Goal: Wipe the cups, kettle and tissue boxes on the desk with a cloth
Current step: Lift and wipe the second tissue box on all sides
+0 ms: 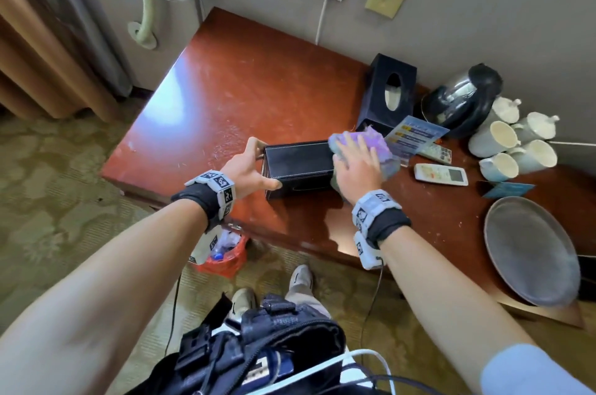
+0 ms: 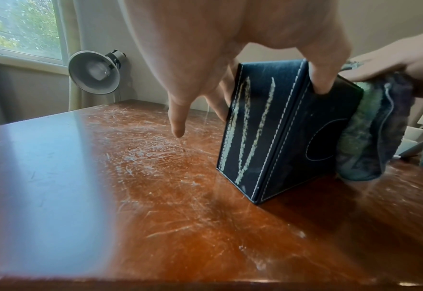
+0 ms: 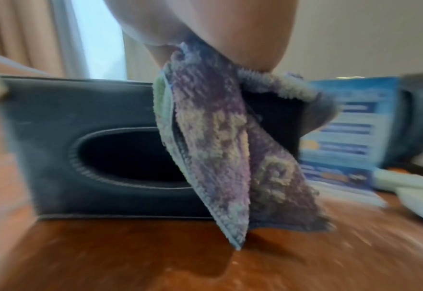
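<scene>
On scratched red-brown desk point(image 1: 245, 88), near its front edge: left hand point(image 1: 246, 169) gripping end of black tissue box point(image 1: 300, 165), thumb and fingers curled round it. Right hand point(image 1: 358, 165) lying flat-fingered, pressing purple cloth point(image 1: 375, 143) onto box's other end; second tissue box point(image 1: 392, 88), kettle point(image 1: 461, 98) and cups point(image 1: 512, 143) standing behind to the right

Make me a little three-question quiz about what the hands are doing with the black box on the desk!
1. True or false: the left hand grips one end of the long black stitched tissue box lying on its side.
2. What does the right hand press on that box? A) purple fluffy cloth B) white remote control C) grey round tray
3. Fill in: the second black tissue box stands beside the shiny steel ______.

Key: 1 true; 2 A; 3 kettle.
</scene>
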### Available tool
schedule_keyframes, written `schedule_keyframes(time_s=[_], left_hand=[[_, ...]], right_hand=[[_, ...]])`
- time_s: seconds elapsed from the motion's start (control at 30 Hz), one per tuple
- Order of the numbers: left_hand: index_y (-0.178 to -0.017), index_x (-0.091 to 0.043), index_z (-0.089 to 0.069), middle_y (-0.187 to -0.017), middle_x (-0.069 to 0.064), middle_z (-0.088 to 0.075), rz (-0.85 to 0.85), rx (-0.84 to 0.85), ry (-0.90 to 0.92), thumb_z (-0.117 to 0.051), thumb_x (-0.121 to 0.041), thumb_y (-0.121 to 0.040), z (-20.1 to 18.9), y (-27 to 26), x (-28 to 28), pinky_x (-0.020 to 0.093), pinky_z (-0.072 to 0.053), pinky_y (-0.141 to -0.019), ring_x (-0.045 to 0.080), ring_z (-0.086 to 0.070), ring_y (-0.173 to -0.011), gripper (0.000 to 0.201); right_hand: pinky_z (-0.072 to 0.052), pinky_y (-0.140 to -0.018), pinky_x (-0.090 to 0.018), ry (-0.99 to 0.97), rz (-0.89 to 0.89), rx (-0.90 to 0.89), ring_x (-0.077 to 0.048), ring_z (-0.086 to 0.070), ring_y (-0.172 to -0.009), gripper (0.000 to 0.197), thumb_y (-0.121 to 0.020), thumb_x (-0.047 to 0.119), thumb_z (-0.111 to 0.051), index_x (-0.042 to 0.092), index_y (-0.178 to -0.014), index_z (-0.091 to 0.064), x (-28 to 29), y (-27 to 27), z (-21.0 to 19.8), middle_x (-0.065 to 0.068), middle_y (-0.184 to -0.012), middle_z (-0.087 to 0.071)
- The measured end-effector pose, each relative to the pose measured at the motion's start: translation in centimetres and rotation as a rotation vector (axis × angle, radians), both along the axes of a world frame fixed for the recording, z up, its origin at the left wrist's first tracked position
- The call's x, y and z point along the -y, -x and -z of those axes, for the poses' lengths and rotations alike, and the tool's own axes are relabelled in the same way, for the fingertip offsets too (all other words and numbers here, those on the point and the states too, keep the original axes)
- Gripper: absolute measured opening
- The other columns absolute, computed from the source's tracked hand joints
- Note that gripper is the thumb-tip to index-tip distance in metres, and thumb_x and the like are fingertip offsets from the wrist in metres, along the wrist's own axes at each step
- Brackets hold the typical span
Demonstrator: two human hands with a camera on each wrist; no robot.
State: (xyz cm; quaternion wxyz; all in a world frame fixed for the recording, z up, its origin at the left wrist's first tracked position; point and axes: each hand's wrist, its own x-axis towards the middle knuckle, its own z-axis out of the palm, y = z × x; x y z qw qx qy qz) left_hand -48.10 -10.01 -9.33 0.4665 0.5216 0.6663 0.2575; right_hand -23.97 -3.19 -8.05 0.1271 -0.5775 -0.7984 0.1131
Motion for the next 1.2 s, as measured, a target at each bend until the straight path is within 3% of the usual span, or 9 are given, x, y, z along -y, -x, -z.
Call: schedule_keyframes(time_s=[0.1, 0.2, 0.33, 0.4, 0.5, 0.6, 0.73, 1.0, 1.2], left_hand=[[-0.113, -0.031, -0.032, -0.135, 0.001, -0.057, 0.006, -0.014, -0.009, -0.082, -0.044, -0.056, 0.1, 0.1, -0.1, 0.046, -0.047, -0.102, 0.019, -0.054, -0.123, 0.078], [-0.117, -0.027, -0.032, -0.138, 0.005, -0.053, 0.018, -0.045, -0.008, -0.086, -0.03, -0.069, 0.1, 0.0, -0.3, 0.046, -0.046, -0.103, 0.02, -0.052, -0.122, 0.072], [-0.114, -0.024, -0.03, -0.125, 0.001, -0.057, 0.056, -0.121, 0.01, -0.087, -0.028, -0.067, -0.5, -0.2, -0.8, 0.048, -0.051, -0.095, 0.024, -0.058, -0.116, 0.074], [-0.112, -0.023, -0.029, -0.113, 0.004, -0.06, 0.096, -0.213, 0.024, -0.086, -0.026, -0.068, -1.2, -0.5, -1.6, 0.049, -0.053, -0.087, 0.03, -0.063, -0.103, 0.072], [-0.111, -0.022, -0.03, -0.104, 0.006, -0.062, 0.136, -0.277, 0.068, -0.085, -0.035, -0.061, -2.0, -0.5, -1.9, 0.049, -0.055, -0.083, 0.032, -0.064, -0.093, 0.075], [-0.109, -0.023, -0.03, -0.104, 0.002, -0.061, 0.136, -0.277, 0.08, -0.08, -0.047, -0.051, -2.2, -0.3, -1.8, 0.049, -0.055, -0.084, 0.03, -0.063, -0.099, 0.081], [-0.111, -0.019, -0.029, -0.108, 0.012, -0.061, 0.123, -0.265, 0.096, -0.081, -0.045, -0.051, -2.1, -0.5, -1.9, 0.053, -0.054, -0.086, 0.033, -0.061, -0.102, 0.084], [-0.114, -0.018, -0.028, -0.107, 0.009, -0.062, 0.095, -0.238, 0.117, -0.081, -0.041, -0.052, -2.1, -0.8, -1.9, 0.05, -0.055, -0.085, 0.033, -0.062, -0.097, 0.084], [-0.1, -0.032, -0.029, -0.104, 0.005, -0.064, 0.068, -0.21, 0.124, -0.079, -0.05, -0.042, -0.7, 0.1, -2.2, 0.051, -0.057, -0.081, 0.032, -0.066, -0.095, 0.079]], right_hand=[[-0.012, -0.119, -0.044, -0.003, -0.19, -0.04, -0.025, -0.033, -0.145, 0.045, -0.093, 0.031, -0.04, 0.024, -0.132, -0.062, 2.7, 3.9, 0.8, 0.004, -0.15, -0.046], [-0.008, -0.119, -0.041, -0.009, -0.192, -0.091, -0.021, -0.029, -0.146, 0.043, -0.094, 0.029, -0.044, 0.026, -0.133, -0.061, 3.6, 5.1, 1.2, 0.007, -0.152, -0.043], [-0.004, -0.118, -0.039, 0.034, -0.231, -0.071, -0.019, -0.023, -0.148, 0.047, -0.095, 0.034, -0.038, 0.028, -0.137, -0.057, 3.1, 4.3, 1.2, 0.007, -0.156, -0.036], [-0.004, -0.118, -0.04, 0.04, -0.24, -0.058, -0.018, -0.021, -0.149, 0.046, -0.097, 0.035, -0.038, 0.03, -0.14, -0.054, 3.1, 4.2, 1.1, 0.007, -0.158, -0.034], [-0.006, -0.119, -0.04, 0.05, -0.267, -0.033, -0.015, -0.02, -0.149, 0.044, -0.1, 0.037, -0.039, 0.031, -0.142, -0.05, 2.9, 3.7, 1.0, 0.008, -0.158, -0.032], [-0.003, -0.12, -0.036, 0.053, -0.197, -0.025, -0.009, -0.017, -0.149, 0.042, -0.102, 0.035, -0.042, 0.033, -0.144, -0.047, 1.7, 1.6, 0.4, 0.011, -0.159, -0.029], [-0.002, -0.121, -0.034, 0.086, 0.0, 0.021, -0.005, -0.012, -0.149, 0.047, -0.104, 0.036, -0.037, 0.031, -0.151, -0.035, -0.6, -2.5, -0.5, 0.014, -0.161, -0.023], [-0.006, -0.12, -0.039, 0.042, 0.136, 0.014, -0.011, -0.018, -0.149, 0.042, -0.101, 0.031, -0.042, 0.032, -0.143, -0.048, -0.5, -0.8, -0.3, 0.013, -0.158, -0.032], [-0.003, -0.118, -0.045, 0.098, -0.07, -0.057, -0.019, -0.017, -0.15, 0.047, -0.097, 0.034, -0.033, 0.032, -0.141, -0.051, 2.5, 3.5, -0.2, 0.009, -0.158, -0.032]])
